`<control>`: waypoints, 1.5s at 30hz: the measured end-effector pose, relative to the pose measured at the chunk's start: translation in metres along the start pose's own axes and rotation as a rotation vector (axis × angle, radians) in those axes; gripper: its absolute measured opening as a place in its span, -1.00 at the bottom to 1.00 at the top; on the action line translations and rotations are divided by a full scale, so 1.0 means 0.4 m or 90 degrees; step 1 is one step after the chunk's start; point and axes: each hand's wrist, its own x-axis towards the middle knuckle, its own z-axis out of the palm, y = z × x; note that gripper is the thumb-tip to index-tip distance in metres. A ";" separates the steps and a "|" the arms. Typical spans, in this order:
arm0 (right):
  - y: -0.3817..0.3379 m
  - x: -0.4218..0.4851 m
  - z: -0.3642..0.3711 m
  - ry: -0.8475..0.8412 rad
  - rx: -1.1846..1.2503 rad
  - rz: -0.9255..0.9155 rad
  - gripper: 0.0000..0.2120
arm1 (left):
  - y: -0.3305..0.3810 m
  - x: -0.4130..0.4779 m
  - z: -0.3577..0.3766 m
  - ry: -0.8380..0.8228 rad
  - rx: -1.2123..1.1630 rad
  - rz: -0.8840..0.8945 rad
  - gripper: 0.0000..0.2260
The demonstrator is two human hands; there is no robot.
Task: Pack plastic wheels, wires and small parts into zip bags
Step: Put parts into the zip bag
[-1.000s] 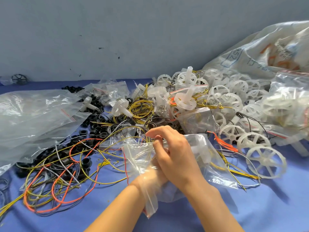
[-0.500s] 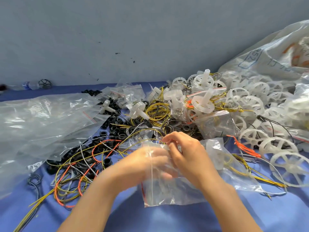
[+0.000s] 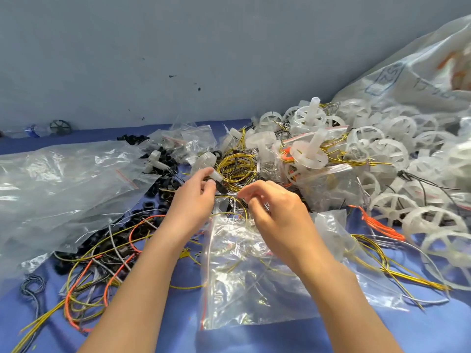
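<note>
Two bare hands work over a blue bench littered with unsorted parts. The left hand (image 3: 196, 197) reaches into the tangle at mid-bench, its fingertips (image 3: 207, 171) touching a white plastic part (image 3: 207, 165) beside a coil of yellow wire (image 3: 235, 166); whether the grip has closed on it cannot be told. The right hand (image 3: 275, 207) hovers just beside it with fingers curled near thin wires, and whether that grip holds anything cannot be told either.

A clear zip bag (image 3: 244, 276) lies flat on the bench between the forearms, toward the near edge, its mouth pointing at the heap. A few yellow strands show through it, though whether they sit inside or under the plastic is unclear; it looks close to empty.

By the look of things the job is far from finished. White wheels (image 3: 382, 154) are heaped along the right side up to the far edge, loose yellow and orange wires (image 3: 96, 271) sprawl toward the near left corner, and small black parts (image 3: 163, 189) lie scattered left of centre. Several small bags (image 3: 193, 138) near the far edge and in the wheel heap appear already filled, so some packing seems done. A large empty-looking sheet of clear plastic (image 3: 63, 189) covers the left side, and a big printed sack (image 3: 413, 77) slumps at the far right corner.
</note>
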 end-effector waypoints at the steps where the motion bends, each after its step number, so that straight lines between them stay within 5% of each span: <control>1: 0.002 0.001 0.000 -0.006 -0.001 0.000 -0.79 | -0.001 0.019 0.014 0.006 0.042 0.004 -0.65; 13: 0.064 0.001 -0.022 -0.115 -0.067 0.012 -0.79 | -0.039 0.110 0.134 0.006 0.265 -0.075 -0.58; 20: 0.085 -0.004 -0.044 -0.107 -0.063 0.016 -0.78 | -0.033 0.085 0.105 0.151 0.012 -0.077 -0.72; 24: 0.075 -0.012 -0.043 -0.102 -0.058 0.008 -0.79 | -0.036 0.065 0.037 0.220 -0.009 -0.034 -0.91; 28: 0.025 -0.016 -0.014 -0.136 -0.086 -0.072 -0.70 | -0.022 0.022 -0.061 0.241 -0.239 -0.104 -0.91; 32: -0.031 -0.028 0.035 -0.244 -0.151 -0.199 -0.47 | -0.028 -0.093 -0.132 0.133 -0.410 -0.262 -0.81; 36: -0.033 -0.054 0.080 -0.277 -0.216 -0.237 -0.60 | -0.034 -0.183 -0.170 -0.092 -0.473 -0.396 -0.82; 39: -0.021 -0.059 0.078 -0.197 -0.218 -0.194 -0.68 | -0.039 -0.214 -0.183 -0.250 -0.512 -0.412 -0.80; 41: -0.015 -0.058 0.079 -0.179 -0.224 -0.184 -0.55 | -0.038 -0.226 -0.186 -0.317 -0.563 -0.397 -0.87; 45: -0.021 -0.064 0.096 -0.269 -0.233 -0.240 -0.50 | -0.042 -0.207 -0.186 -0.317 -0.700 -0.384 -0.95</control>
